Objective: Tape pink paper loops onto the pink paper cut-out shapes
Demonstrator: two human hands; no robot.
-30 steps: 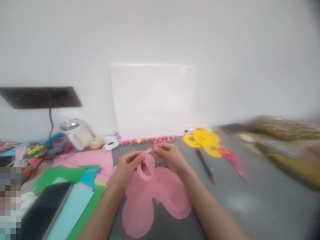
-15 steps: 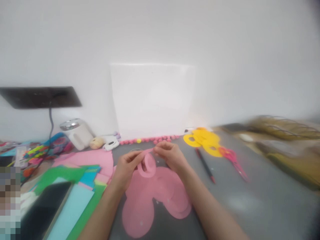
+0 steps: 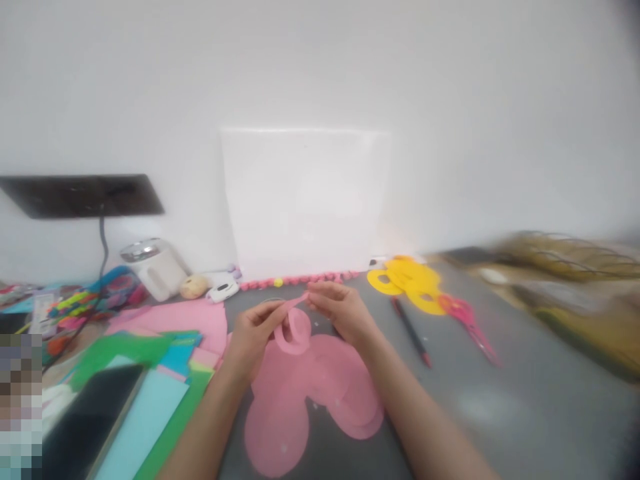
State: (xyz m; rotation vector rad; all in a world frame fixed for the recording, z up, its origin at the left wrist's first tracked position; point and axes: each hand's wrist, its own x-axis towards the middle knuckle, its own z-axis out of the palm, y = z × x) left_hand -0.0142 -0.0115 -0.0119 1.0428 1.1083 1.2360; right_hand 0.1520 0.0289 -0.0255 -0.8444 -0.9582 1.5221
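A pink paper spiral [image 3: 295, 341] hangs curled between my two hands, above the table. My left hand [image 3: 257, 327] pinches its strip between thumb and fingers. At the strip's outer end, the fingertips of my right hand [image 3: 337, 308] are closed on the paper. Below lie several round pink paper discs [image 3: 277, 433], partly overlapping. Behind my hands runs a row of small pink rolled pieces [image 3: 300, 280] with one yellow piece among them.
Right of my hands lie yellow paper rings [image 3: 413, 280], a dark pencil [image 3: 411, 333] and pink-handled scissors [image 3: 467, 323]. On the left are coloured paper sheets [image 3: 145, 420], a phone [image 3: 95, 420] and a white device [image 3: 155, 270]. A white sheet [image 3: 305, 200] stands against the wall.
My right fingertips have shifted very slightly along the pink strip, and the hanging curl has moved a touch left. Otherwise the scene looks the same.
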